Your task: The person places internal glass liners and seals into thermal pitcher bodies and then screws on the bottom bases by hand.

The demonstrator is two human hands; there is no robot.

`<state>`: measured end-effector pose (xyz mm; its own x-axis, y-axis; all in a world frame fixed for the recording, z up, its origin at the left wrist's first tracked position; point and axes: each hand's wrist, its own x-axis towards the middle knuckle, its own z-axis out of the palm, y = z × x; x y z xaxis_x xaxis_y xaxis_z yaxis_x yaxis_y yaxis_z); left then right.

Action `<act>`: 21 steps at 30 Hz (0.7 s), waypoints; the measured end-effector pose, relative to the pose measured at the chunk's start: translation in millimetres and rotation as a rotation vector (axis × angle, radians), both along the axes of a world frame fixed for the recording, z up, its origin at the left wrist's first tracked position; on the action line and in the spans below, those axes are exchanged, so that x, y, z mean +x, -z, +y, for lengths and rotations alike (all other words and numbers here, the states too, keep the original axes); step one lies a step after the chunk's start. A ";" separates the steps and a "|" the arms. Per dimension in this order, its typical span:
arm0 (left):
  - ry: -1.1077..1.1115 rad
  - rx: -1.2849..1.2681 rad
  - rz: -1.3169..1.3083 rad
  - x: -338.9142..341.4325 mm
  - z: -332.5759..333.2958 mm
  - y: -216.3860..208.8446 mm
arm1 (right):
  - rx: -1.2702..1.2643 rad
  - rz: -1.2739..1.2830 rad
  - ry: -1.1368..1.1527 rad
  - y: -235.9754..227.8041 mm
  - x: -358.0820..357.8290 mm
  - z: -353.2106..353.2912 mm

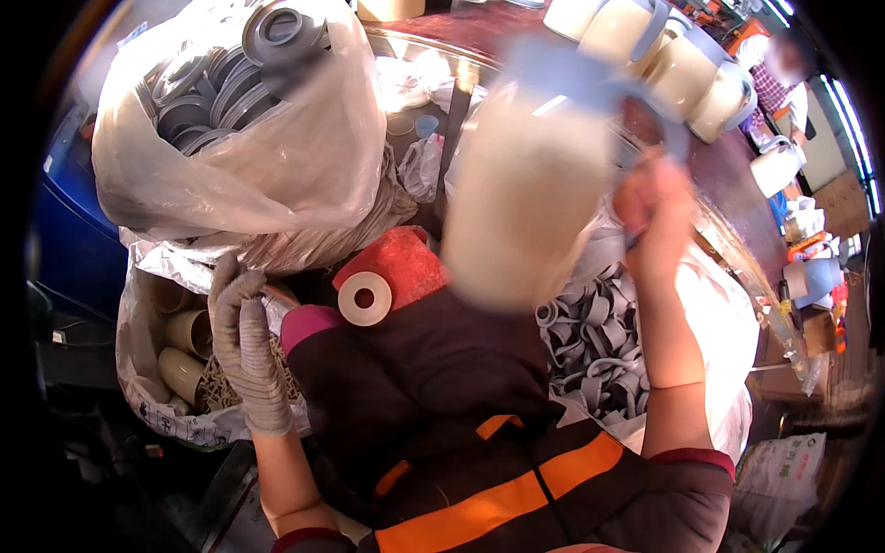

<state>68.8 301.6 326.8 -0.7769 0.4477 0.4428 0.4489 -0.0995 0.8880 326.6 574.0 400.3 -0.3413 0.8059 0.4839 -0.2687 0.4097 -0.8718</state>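
A cream jug [530, 184] with a grey-blue rim and handle hangs in front of me, smeared by motion. The fingers of my bare right hand [654, 207] are wrapped round its handle. My left hand [247, 359], in a pale knitted glove, is raised at the left with nothing in it, its fingers stretched out. Behind that hand stands a sack [134, 369] with cream cylindrical bodies [184, 369] in it. A cream ring [365, 299] with a dark hole rests by my knees, against a red object [396, 258] whose kind I cannot make out.
Grey round lids [235, 88] fill a plastic bag [277, 194] at the far left. Many grey handles [599, 336] lie in a white sack on the right. Several finished jugs [687, 69] stand on the dark red table [719, 175], where another person [772, 78] works.
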 end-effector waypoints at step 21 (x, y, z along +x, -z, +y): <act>-0.947 -1.205 -0.799 124.6 -477.4 337.8 | 0.551 -0.487 0.396 135.8 -4.7 144.8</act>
